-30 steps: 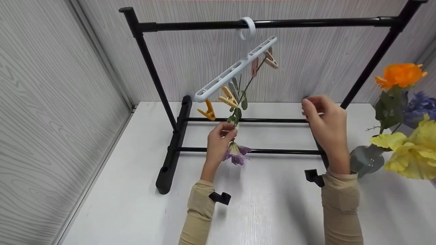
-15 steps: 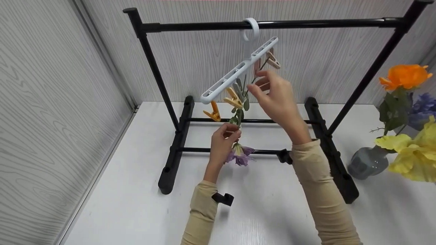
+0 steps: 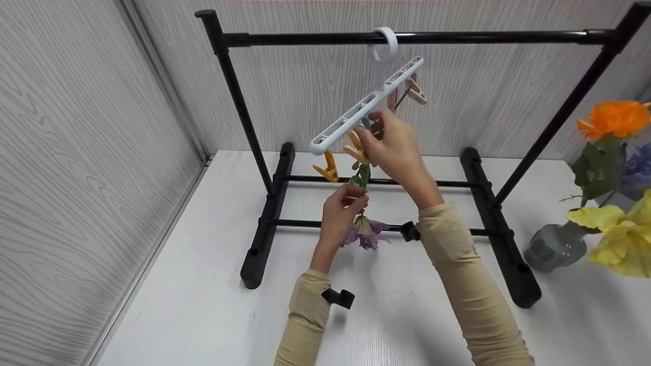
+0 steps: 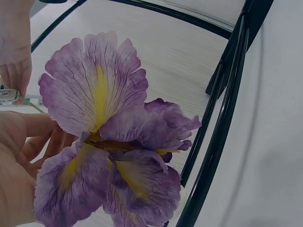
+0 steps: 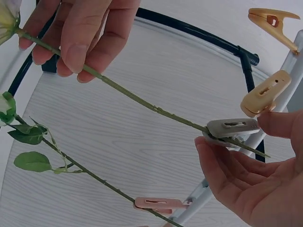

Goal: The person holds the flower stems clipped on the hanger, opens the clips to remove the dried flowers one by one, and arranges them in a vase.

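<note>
My left hand [image 3: 339,213] pinches the green stem [image 5: 137,98] of a purple iris [image 4: 94,109], which hangs bloom down below the hanger. At the stem's other end, a grey clothespin [image 5: 232,126] lies across it, the stem's tip sticking out past the clip. My right hand [image 3: 399,147] holds this clothespin between thumb and fingers, as the right wrist view shows. The clothespin hangs from a pale blue hanger [image 3: 374,99]. Beside it on the hanger are a light yellow clothespin [image 5: 266,93] and an orange one [image 3: 328,166].
A black rack [image 3: 305,38] carries the hanger on its top bar. A pink clothespin [image 5: 158,203] holds another leafy stem [image 5: 87,170]. A beige clothespin [image 3: 416,91] hangs at the hanger's far end. Right of the rack stands a grey vase [image 3: 554,247] with orange, blue and yellow flowers.
My right hand has moved left from beside the rack to the hanger and taken hold of the grey clothespin. The left hand has stayed on the iris stem.
</note>
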`<state>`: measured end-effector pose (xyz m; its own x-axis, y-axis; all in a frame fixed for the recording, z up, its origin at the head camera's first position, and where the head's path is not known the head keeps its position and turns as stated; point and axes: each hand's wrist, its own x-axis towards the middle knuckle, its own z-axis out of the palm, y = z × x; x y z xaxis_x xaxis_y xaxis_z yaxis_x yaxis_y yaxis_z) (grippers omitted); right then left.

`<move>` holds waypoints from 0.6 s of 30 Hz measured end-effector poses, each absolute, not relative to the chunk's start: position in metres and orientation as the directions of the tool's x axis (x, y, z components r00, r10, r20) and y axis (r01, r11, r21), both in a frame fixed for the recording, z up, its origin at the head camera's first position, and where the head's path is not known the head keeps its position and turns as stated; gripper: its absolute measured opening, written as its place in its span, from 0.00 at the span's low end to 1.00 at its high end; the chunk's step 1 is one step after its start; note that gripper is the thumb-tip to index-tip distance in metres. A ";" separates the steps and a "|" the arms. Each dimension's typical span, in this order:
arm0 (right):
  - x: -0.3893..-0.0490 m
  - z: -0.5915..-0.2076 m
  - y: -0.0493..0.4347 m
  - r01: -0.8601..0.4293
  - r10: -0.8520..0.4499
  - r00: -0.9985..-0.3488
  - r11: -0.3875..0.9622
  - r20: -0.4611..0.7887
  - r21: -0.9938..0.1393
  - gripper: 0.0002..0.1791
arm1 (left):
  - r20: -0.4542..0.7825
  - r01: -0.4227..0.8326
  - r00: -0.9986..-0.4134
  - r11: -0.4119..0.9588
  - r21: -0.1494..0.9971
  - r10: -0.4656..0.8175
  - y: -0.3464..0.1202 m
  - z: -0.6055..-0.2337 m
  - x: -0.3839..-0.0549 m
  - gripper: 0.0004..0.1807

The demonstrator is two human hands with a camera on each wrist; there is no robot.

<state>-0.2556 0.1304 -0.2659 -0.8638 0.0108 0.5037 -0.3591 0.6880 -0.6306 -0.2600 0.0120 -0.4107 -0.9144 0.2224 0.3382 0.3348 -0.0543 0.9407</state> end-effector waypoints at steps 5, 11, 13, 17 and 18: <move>-0.260 -0.266 0.126 -0.343 0.048 -0.847 0.712 0.530 -0.613 0.15 | 0.356 0.349 -0.905 -0.074 0.934 0.233 0.014 -0.422 -0.267 0.10; -0.265 -0.269 0.125 -0.315 0.086 -0.844 0.719 0.529 -0.619 0.13 | 0.357 0.350 -0.902 -0.073 0.934 0.242 0.013 -0.422 -0.267 0.10; -0.267 -0.270 0.125 -0.317 0.088 -0.838 0.724 0.538 -0.612 0.13 | 0.359 0.353 -0.901 -0.067 0.933 0.244 0.013 -0.421 -0.267 0.10; -0.270 -0.269 0.125 -0.340 0.092 -0.814 0.725 0.573 -0.599 0.13 | 0.360 0.367 -0.893 -0.028 0.930 0.269 0.008 -0.420 -0.268 0.11; -0.271 -0.269 0.125 -0.346 0.095 -0.808 0.723 0.582 -0.598 0.13 | 0.364 0.375 -0.890 -0.011 0.927 0.274 0.007 -0.419 -0.269 0.11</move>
<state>-0.2705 0.1248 -0.2693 -0.8076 0.0950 0.5820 -0.3456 0.7234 -0.5977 -0.2688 0.0069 -0.4192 -0.8901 0.2744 0.3638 0.3754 -0.0110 0.9268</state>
